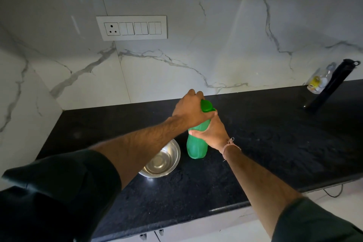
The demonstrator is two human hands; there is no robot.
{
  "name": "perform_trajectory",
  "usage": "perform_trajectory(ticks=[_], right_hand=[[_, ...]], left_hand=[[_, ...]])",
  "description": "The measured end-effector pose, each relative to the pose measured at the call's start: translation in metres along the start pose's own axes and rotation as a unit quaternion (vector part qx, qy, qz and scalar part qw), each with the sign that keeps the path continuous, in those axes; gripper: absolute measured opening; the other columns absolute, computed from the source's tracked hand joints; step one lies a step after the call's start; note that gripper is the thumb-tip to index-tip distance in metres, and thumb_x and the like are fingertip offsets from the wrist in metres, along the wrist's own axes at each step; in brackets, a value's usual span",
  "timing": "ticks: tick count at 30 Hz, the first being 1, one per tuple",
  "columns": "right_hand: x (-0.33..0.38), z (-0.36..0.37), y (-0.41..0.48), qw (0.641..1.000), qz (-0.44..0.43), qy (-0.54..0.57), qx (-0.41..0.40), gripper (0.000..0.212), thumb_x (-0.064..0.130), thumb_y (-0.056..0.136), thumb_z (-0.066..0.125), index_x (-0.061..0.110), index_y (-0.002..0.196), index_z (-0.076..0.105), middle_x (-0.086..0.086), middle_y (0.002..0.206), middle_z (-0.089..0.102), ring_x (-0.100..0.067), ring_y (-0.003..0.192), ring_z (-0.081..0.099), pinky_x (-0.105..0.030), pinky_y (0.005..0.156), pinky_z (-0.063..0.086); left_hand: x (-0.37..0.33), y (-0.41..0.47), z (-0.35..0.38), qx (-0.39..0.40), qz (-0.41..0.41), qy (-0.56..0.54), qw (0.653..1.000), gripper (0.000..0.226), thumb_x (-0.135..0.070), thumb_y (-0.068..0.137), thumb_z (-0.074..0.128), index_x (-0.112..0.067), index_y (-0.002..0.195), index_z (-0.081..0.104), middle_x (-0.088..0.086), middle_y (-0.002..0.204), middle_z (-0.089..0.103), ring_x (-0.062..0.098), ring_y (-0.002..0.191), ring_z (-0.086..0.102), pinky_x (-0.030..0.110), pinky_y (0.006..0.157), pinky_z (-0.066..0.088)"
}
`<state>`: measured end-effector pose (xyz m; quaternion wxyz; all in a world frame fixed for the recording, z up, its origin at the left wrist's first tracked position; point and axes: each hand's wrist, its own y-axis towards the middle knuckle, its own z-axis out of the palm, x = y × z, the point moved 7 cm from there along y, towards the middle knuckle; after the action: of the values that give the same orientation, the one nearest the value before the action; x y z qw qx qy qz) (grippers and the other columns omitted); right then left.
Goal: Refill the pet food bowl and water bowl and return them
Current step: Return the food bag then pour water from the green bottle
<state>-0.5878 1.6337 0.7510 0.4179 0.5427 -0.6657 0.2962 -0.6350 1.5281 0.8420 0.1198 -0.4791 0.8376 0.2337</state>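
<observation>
A green bottle (pixel 196 147) stands upright on the black bench (pixel 275 133), near the middle. Both hands are on it.

The left hand (pixel 191 111) comes in from 8 o'clock and sits on top of the bottle. Its grip is clamped on the green cap (pixel 206 106), with the fingers curled over the far side. Only part of the cap peeks out.

The right hand (pixel 213 134) comes in from 5 o'clock. Its grip is clamped round the middle of the green bottle, with the thumb lying across the front. A thin string band (pixel 230 144) is tied on that wrist.

A shiny steel bowl (pixel 163 160) sits on the bench at 8 o'clock from the bottle, just beside it but not touching. The left arm passes over the bowl and hides its left part. I cannot tell if there is water in it.

Far off at 2 o'clock from the green bottle, a tall black bottle (pixel 332 84) stands by the white marble wall (pixel 196 25). A clear bottle (pixel 319 81) with something yellow on it is just to its left.

A white switch plate (pixel 131 28) is on the wall at 11 o'clock. A thin dark cord (pixel 334 194) hangs under the bench edge at 4 o'clock.
</observation>
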Motion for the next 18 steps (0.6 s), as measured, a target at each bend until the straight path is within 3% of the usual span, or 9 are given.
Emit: perform_trajectory(ticks=[8,13,18], right_hand=[[-0.001,0.013,0.001,1.0,-0.008,0.004,-0.008,0.107,0.043,0.053,0.098,0.031,0.142,0.04,0.007,0.127,0.06,-0.012,0.118,0.061,-0.04,0.103,0.055],[-0.003,0.018,-0.006,1.0,-0.01,-0.005,-0.025,0.11,0.048,0.048,0.098,0.037,0.137,0.035,0.011,0.126,0.057,-0.01,0.116,0.061,-0.032,0.096,0.056],[0.007,0.024,-0.014,0.998,-0.033,-0.033,-0.033,0.104,0.044,0.052,0.095,0.032,0.138,0.037,0.007,0.124,0.051,-0.01,0.107,0.061,-0.038,0.087,0.062]], left_hand=[[0.012,-0.011,0.004,-0.104,-0.137,-0.096,0.98,0.07,-0.073,0.067,0.073,-0.022,0.106,0.045,-0.003,0.099,0.048,0.016,0.085,0.056,0.027,0.062,0.046],[0.018,-0.019,0.004,-0.115,-0.151,-0.152,0.97,0.065,-0.071,0.067,0.073,-0.028,0.102,0.04,-0.006,0.097,0.05,0.012,0.086,0.054,0.017,0.057,0.036],[0.031,-0.038,-0.004,-0.176,-0.162,-0.173,0.955,0.061,-0.07,0.067,0.072,-0.025,0.097,0.045,-0.007,0.092,0.051,0.005,0.075,0.051,0.016,0.06,0.038]])
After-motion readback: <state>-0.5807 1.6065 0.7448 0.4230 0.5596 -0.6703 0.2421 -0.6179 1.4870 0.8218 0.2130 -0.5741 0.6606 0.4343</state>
